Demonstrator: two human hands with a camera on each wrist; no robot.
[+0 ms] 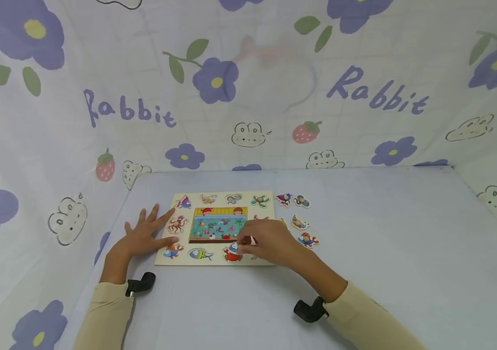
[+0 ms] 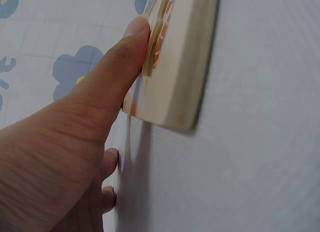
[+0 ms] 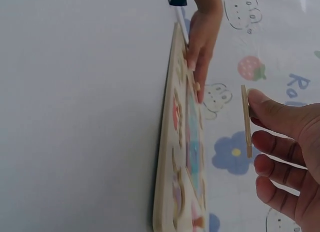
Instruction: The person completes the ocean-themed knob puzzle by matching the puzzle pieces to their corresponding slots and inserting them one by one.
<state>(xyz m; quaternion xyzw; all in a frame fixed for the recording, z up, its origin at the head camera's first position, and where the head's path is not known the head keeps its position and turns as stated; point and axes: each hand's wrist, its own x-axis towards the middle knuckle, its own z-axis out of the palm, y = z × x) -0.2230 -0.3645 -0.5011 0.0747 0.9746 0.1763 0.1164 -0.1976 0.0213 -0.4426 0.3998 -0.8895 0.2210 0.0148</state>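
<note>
A wooden puzzle board with printed sea animals lies on the table. Over its lower right part, my right hand pinches a thin wooden puzzle piece between thumb and fingertips. In the right wrist view that piece is held edge-on, raised off the board, so its picture is hidden there. From the head view it is close to the red crab at the board's lower edge. My left hand rests at the board's left edge with fingers spread, its thumb on the corner beside a fitted piece.
Several loose puzzle pieces lie right of the board, among them a purple fish, a grey-blue piece, a snail-like piece and a blue-and-orange fish. A patterned cloth curtain stands behind the table.
</note>
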